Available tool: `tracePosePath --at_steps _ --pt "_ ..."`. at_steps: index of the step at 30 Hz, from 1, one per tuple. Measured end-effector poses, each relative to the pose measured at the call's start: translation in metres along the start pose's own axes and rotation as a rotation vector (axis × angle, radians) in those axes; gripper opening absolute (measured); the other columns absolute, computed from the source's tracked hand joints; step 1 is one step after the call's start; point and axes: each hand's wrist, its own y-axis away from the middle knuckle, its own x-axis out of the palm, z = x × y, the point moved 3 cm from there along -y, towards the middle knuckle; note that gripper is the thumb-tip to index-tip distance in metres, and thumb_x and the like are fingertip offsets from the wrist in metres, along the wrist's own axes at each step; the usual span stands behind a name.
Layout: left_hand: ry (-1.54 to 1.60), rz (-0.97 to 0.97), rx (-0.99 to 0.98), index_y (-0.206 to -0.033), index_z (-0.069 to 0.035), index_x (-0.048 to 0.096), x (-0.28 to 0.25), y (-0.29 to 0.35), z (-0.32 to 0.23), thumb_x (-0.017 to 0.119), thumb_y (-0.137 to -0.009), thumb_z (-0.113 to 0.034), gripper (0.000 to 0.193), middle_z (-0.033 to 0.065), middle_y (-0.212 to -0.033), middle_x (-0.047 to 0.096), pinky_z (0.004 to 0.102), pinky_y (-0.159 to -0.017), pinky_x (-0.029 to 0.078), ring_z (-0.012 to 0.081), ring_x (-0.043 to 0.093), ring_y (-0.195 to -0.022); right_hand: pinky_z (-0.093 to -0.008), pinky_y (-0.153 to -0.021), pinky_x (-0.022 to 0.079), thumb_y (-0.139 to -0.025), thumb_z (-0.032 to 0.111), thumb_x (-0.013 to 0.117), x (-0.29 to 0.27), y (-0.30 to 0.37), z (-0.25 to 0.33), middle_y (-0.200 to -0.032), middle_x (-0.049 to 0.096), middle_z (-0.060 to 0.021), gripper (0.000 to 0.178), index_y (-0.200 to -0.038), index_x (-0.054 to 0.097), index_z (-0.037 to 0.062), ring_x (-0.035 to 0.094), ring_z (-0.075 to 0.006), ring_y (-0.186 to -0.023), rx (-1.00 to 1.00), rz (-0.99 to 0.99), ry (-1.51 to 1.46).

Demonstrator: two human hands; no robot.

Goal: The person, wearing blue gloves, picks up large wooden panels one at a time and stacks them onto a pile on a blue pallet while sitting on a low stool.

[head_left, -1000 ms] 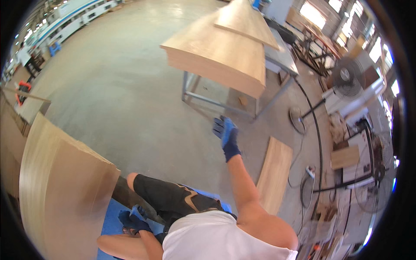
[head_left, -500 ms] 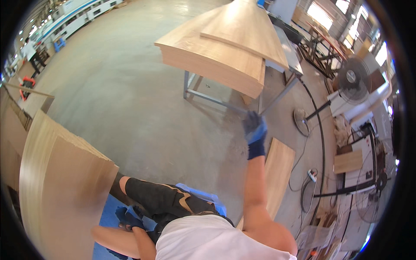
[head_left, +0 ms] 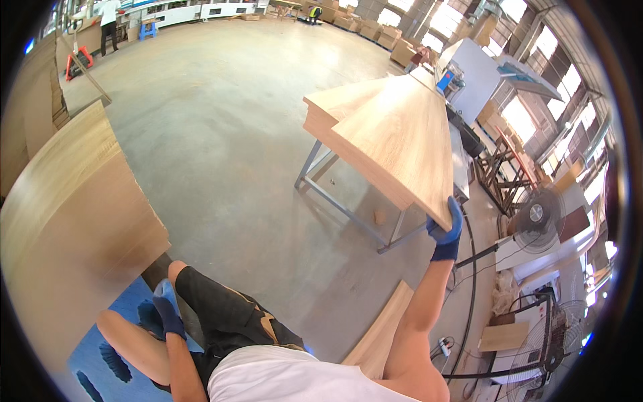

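My right hand (head_left: 450, 224), in a blue glove, grips the near right corner of a wood-grain board (head_left: 408, 144). This board lies skewed over a stack of similar panels (head_left: 320, 119) on a grey metal-legged table (head_left: 341, 209). The thumb is under the corner area and the fingers wrap its outer edge. My left hand (head_left: 166, 305), gloved in blue too, is low beside my bent leg. Its fingers are too foreshortened to make out. Close to it stands a tall stack of boards (head_left: 87, 221) on the left.
A blue surface with dark patches (head_left: 117, 348) lies beneath my left leg. A loose plank (head_left: 382, 328) is on the floor at my right. Standing fans (head_left: 536, 214), cables and a power strip (head_left: 445, 346) line the right side. A person (head_left: 108, 27) stands far left near a red pallet jack (head_left: 79, 63).
My right hand has reached forward and right and taken hold of the top board's corner. My left hand has shifted beside my leg. The view has turned up and tilted.
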Motion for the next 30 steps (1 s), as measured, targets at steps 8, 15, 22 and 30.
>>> tracePosePath --at_steps 8,15,22,30 --pt "0.567 0.579 -0.247 -0.110 -0.001 0.051 0.106 0.063 -0.245 0.044 -0.088 -0.031 0.038 0.0117 -0.103 0.057 0.0337 -0.079 0.042 0.0202 0.055 -0.092 -0.0250 -0.047 0.048 -0.084 0.026 0.050 0.122 0.109 -0.071 -0.078 0.061 -0.0083 0.028 -0.101 0.052 0.0034 0.060 -0.0153 -0.059 0.092 0.075 0.122" --pt "0.542 0.695 0.207 -0.107 0.000 0.047 0.115 0.104 -0.337 0.059 -0.079 -0.029 0.042 0.0137 -0.103 0.054 0.0348 -0.085 0.040 0.0231 0.052 -0.096 -0.0340 -0.063 0.050 -0.088 0.034 0.044 0.216 0.181 -0.148 -0.095 0.060 -0.0159 0.040 -0.106 0.049 -0.0007 0.061 -0.0227 -0.079 0.464 0.864 0.312" --pt "-0.108 -0.050 1.055 -0.108 -0.001 0.045 -0.071 0.049 -0.261 0.069 -0.071 -0.018 0.047 0.0161 -0.112 0.050 0.0379 -0.089 0.039 0.0264 0.049 -0.105 -0.0375 -0.070 0.048 -0.086 0.049 0.035 0.129 0.126 -0.100 -0.107 0.055 -0.0162 0.057 -0.114 0.045 0.0010 0.056 -0.0313 -0.089 0.203 0.251 -0.136" --pt "0.280 -0.171 0.553 -0.131 0.001 0.023 -0.286 0.028 -0.240 0.049 -0.083 -0.012 0.056 0.0185 -0.131 0.033 0.0380 -0.094 0.036 0.0255 0.038 -0.116 -0.0322 -0.084 0.041 -0.086 0.042 0.040 0.050 0.046 -0.033 -0.108 0.054 -0.0091 0.048 -0.115 0.044 0.0041 0.052 -0.0208 -0.097 -0.247 0.077 -0.007"
